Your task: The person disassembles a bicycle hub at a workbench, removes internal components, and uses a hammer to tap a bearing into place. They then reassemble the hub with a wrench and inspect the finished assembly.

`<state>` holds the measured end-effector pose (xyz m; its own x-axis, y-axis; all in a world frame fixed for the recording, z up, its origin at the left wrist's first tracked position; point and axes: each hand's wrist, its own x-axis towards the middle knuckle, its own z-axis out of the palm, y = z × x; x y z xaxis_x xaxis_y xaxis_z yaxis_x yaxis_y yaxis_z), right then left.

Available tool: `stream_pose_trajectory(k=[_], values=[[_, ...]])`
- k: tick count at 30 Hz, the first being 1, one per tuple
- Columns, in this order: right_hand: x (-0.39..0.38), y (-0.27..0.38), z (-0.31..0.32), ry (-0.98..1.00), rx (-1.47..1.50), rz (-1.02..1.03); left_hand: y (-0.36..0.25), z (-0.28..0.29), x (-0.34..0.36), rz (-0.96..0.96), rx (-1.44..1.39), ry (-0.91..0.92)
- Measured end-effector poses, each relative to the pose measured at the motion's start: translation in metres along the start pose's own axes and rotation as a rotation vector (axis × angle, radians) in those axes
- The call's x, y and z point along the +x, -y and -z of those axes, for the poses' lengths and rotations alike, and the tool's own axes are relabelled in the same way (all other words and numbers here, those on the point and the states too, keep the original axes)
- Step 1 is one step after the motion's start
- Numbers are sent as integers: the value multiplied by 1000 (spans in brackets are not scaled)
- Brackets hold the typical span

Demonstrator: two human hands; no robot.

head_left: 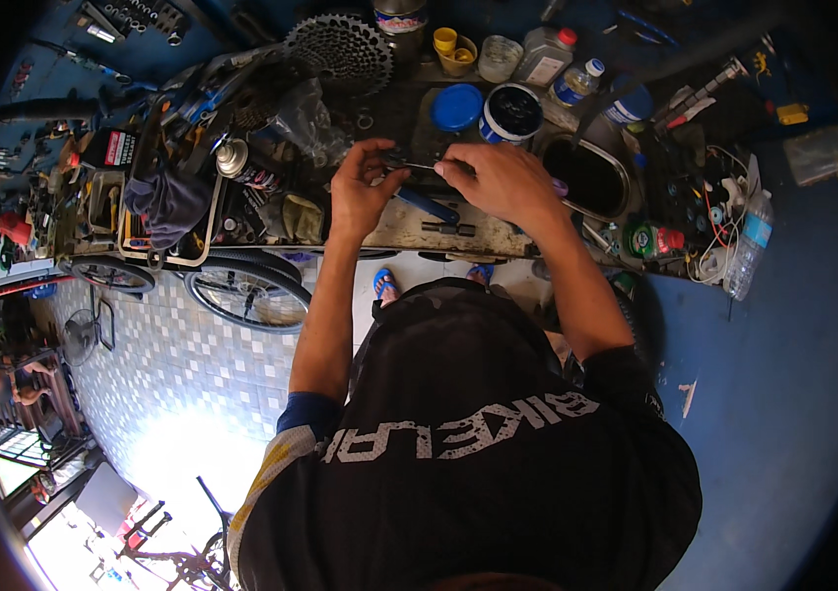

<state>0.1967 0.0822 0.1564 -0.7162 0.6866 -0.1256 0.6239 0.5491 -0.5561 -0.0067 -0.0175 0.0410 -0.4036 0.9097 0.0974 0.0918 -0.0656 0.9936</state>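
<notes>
Over the workbench (468, 236), my left hand (365, 192) grips a small dark part (393, 158) between thumb and fingers. My right hand (498, 187) pinches a thin metal tool (425, 165) that reaches toward that part; its exact kind is too small to tell. A long blue-and-black tool (427, 205) lies on the bench below both hands. Behind them stand an open tub of dark substance (511, 112) and a round blue lid (456, 107). A clear plastic bag (305, 128) lies left of the lid.
A large cassette (338, 54), a spray can (246, 164), bottles (576, 82) and an oval tray of dark liquid (586, 172) crowd the bench. A cloth (167, 205) sits in a left-side bin. Bicycle wheels (246, 295) stand below, and a water bottle (749, 246) is at right.
</notes>
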Motion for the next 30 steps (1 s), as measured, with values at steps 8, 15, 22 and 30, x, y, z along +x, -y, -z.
stream_pose_trajectory(k=[8,15,22,30], values=[[5,7,8,70,-96,-12,-15,-2,-3,-74,254,-13],[5,12,-7,-30,-185,3,-20,-6,1,-102,315,-80],[-6,16,-50,-232,-195,-78,-6,-12,0,-11,292,-221],[-8,21,-46,-204,-120,-121,-10,-14,1,30,222,-246]])
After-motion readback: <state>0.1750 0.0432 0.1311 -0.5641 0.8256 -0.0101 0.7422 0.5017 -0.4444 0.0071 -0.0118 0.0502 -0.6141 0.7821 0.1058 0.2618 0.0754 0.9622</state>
